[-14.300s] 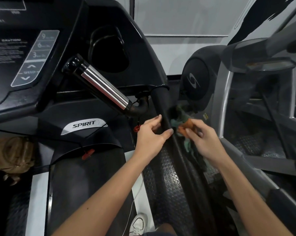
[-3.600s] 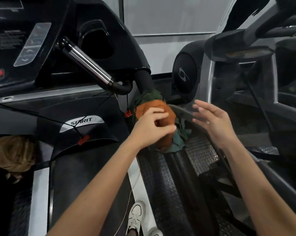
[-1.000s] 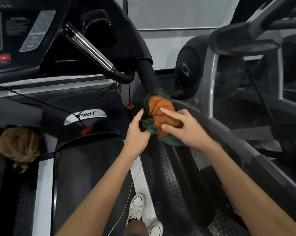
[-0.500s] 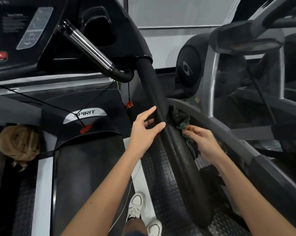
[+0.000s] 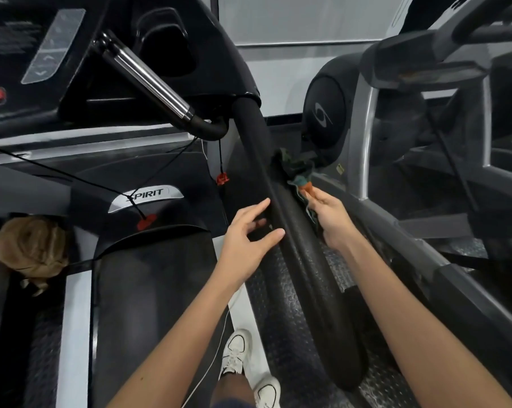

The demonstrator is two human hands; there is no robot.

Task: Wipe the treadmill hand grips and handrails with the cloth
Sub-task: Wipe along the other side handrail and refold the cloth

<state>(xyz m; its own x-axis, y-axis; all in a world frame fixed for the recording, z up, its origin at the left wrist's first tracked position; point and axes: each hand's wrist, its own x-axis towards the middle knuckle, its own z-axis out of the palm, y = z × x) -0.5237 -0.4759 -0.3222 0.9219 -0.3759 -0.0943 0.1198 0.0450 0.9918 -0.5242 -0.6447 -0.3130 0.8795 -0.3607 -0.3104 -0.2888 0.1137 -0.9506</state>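
Right grip (image 5: 331,219) pinches one cloth (image 5: 303,184); left grip (image 5: 245,240) (splayed) beside one handrail (image 5: 256,142).

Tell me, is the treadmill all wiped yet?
Not yet. Nothing shows which parts are clean. Right now the right hand pinches the cloth beside the black handrail, while the left hand touches it with straight fingers. The shiny hand grip has no cloth on it, so it may be left.

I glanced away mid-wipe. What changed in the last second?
The cloth came off the top of the handrail and now hangs on its right side, pinched by the right hand. The left hand let go of it and rests open against the rail. The chrome grip stayed put.
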